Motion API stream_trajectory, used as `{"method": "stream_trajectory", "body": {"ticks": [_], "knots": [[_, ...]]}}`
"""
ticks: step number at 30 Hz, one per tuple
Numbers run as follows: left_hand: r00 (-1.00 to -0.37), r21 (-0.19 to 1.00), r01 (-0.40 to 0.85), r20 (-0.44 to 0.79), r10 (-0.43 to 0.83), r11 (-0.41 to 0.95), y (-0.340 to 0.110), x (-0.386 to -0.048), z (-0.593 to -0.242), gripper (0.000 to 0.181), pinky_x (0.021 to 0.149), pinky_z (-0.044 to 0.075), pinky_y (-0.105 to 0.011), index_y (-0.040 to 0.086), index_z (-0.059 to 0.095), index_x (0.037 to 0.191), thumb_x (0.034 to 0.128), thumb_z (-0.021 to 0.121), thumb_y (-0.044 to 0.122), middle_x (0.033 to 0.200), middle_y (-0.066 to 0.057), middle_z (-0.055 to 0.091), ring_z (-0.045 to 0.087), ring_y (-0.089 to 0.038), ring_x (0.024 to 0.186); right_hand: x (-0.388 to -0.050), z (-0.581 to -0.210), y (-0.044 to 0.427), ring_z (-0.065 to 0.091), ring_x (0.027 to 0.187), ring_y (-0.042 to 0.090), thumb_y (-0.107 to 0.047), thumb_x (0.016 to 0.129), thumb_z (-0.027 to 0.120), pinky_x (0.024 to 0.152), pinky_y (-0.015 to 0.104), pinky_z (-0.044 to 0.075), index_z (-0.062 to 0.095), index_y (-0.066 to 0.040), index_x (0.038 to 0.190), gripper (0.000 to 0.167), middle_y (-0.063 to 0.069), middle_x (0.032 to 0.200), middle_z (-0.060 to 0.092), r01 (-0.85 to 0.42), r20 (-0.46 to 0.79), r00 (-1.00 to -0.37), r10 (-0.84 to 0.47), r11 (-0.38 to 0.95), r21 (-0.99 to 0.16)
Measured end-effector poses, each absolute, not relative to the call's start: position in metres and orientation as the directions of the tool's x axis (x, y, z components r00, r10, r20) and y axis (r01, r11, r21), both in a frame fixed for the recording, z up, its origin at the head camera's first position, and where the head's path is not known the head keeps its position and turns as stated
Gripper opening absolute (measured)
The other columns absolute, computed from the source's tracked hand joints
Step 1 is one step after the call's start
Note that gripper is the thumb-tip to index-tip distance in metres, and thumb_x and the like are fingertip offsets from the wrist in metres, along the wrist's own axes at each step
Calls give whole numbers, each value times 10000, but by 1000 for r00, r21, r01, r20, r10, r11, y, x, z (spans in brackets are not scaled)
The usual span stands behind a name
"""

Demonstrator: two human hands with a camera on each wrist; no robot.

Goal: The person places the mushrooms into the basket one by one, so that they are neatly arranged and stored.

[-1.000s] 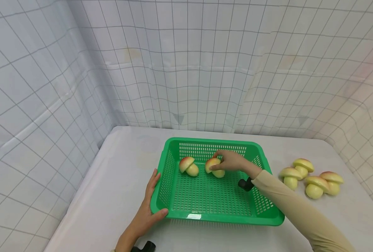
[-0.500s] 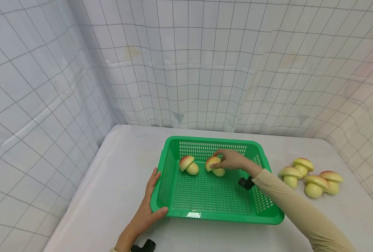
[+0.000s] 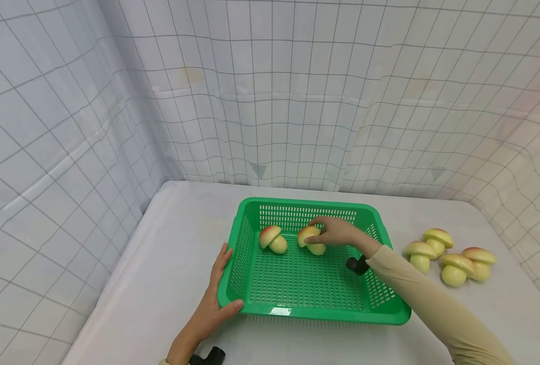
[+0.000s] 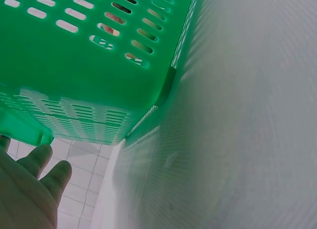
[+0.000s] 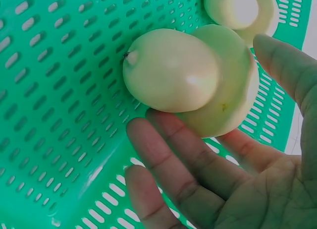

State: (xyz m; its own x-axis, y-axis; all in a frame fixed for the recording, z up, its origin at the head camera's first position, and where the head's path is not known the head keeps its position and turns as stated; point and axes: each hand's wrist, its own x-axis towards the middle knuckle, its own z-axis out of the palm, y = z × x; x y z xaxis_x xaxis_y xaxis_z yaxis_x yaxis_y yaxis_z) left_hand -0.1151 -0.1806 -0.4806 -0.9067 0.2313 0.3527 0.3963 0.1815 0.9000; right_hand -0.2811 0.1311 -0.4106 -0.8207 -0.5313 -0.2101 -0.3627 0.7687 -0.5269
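A green plastic basket (image 3: 306, 316) with slotted walls stands on the table. My left hand (image 3: 212, 299) rests against its front left corner, fingers straight along the outside of the left wall and thumb on the front rim. Inside the basket, my right hand (image 3: 338, 233) holds a toy mushroom (image 3: 308, 235) with a red-and-yellow cap and pale stem. In the right wrist view the thumb and a finger sit on opposite sides of this mushroom's cap; the other fingers spread below the stem. A second mushroom (image 3: 274, 240) lies to its left on the basket floor.
Several more toy mushrooms (image 3: 454, 270) are grouped on the white table (image 3: 178, 243) to the right of the basket. White grid-patterned curtains (image 3: 297, 101) enclose the table at the back and sides. The right sleeve (image 3: 425, 294) passes over the basket's right rim.
The view has shifted very slightly. Both hands, the basket and the mushrooms keep their places.
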Motion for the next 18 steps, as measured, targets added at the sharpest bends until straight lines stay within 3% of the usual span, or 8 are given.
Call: {"method": "stream_trajectory", "body": {"ticks": [4, 9, 18], "knots": [[-907, 898, 397, 353, 230, 190, -181, -115, -481, 967, 974, 109, -659, 222, 114, 1532, 750, 666, 86, 1582, 20, -45, 1, -211, 1425, -280, -408, 131, 562, 814, 181, -455, 870, 642, 697, 373, 451, 555, -68, 1298, 584, 70, 1119, 624, -364, -209, -827, -521, 782, -506], [-907, 897, 398, 354, 228, 194, -180, -116, -482, 971, 1021, 127, -554, 224, 117, 1531, 746, 671, 84, 1582, 10, -38, 6, -221, 1425, -278, -404, 134, 596, 983, 253, -466, 872, 633, 802, 445, 461, 551, -62, 1304, 597, 96, 1171, 619, -371, -210, -833, -512, 798, -475], [-903, 890, 407, 358, 235, 208, -180, -116, -481, 969, 943, 121, -697, 204, 111, 1533, 750, 670, 85, 1581, -38, -49, 3, -203, 1423, -278, -399, 144, 599, 985, 247, -504, 869, 617, 785, 436, 471, 547, -86, 1309, 612, 107, 1232, 592, -354, -230, -842, -488, 822, -446]]}}
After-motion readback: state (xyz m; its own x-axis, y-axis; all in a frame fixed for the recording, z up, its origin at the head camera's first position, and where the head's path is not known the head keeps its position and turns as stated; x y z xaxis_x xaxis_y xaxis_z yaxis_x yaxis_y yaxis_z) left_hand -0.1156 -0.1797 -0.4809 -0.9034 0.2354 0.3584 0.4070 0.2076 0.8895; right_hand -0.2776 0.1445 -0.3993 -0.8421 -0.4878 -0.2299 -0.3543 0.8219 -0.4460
